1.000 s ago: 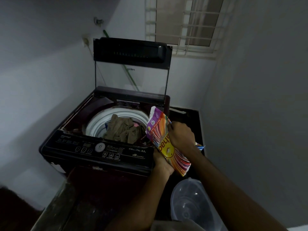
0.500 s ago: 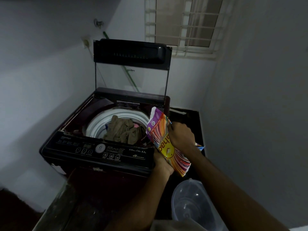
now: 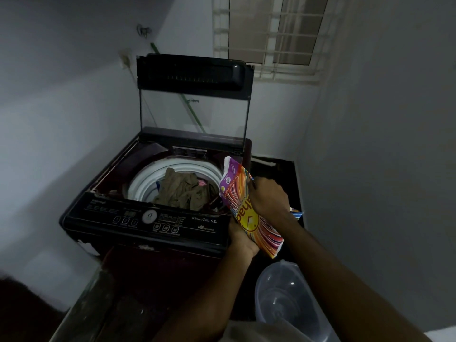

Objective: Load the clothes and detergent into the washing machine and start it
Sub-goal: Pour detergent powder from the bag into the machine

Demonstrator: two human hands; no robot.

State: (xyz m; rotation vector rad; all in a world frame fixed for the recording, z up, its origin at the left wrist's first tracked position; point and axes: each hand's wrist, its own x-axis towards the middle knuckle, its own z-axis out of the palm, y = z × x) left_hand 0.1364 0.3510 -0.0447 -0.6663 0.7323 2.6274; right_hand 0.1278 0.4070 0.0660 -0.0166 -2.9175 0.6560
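A dark top-loading washing machine (image 3: pixel 148 225) stands with its lid (image 3: pixel 192 72) raised upright. Brown clothes (image 3: pixel 182 191) lie in its white drum (image 3: pixel 148 178). A colourful striped detergent packet (image 3: pixel 237 201) is held tilted at the machine's right front corner, its top end over the drum's right rim. My left hand (image 3: pixel 240 236) grips the packet from below. My right hand (image 3: pixel 269 196) grips its right edge near the top. The packet's opening is not clearly visible.
A clear plastic bucket (image 3: pixel 283 299) stands on the floor below my right arm. Walls close in on the left and right. A barred window (image 3: pixel 271 33) is behind the machine. A green pipe (image 3: pixel 192 112) runs behind the lid.
The hands and the packet have barely moved. The view has shifted slightly.
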